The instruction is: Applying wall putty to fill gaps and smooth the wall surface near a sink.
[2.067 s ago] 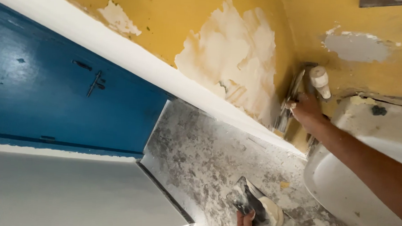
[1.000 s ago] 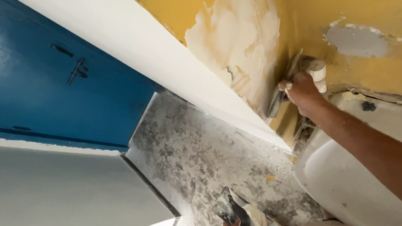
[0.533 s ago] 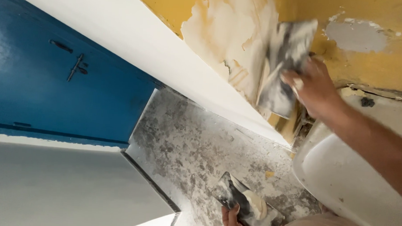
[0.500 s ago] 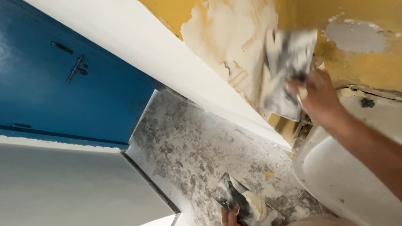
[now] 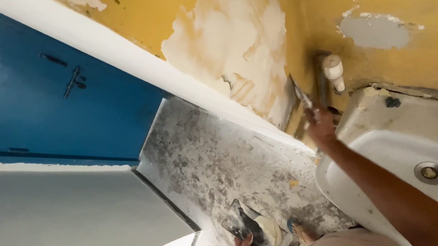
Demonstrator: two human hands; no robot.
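My right hand (image 5: 321,126) grips a wide metal putty knife (image 5: 301,97), its blade edge-on against the yellow wall low down, beside a large bare plaster patch (image 5: 232,54). The hand is just left of the white sink (image 5: 400,145) and below a white pipe stub (image 5: 333,70). At the bottom edge my left hand (image 5: 245,244) holds a dark trowel (image 5: 249,225) carrying a lump of pale filler (image 5: 269,230). Only the fingers of that hand show.
A blue door (image 5: 57,101) with a white frame (image 5: 133,60) fills the left. The grey, dust-stained floor (image 5: 227,162) lies between door and sink. A grey filled patch (image 5: 373,31) marks the wall above the sink. My sandalled foot (image 5: 300,232) stands by the trowel.
My right hand has swept the putty knife down from flat against the plaster patch to the low corner by the sink. The left hand with the trowel has stayed low.
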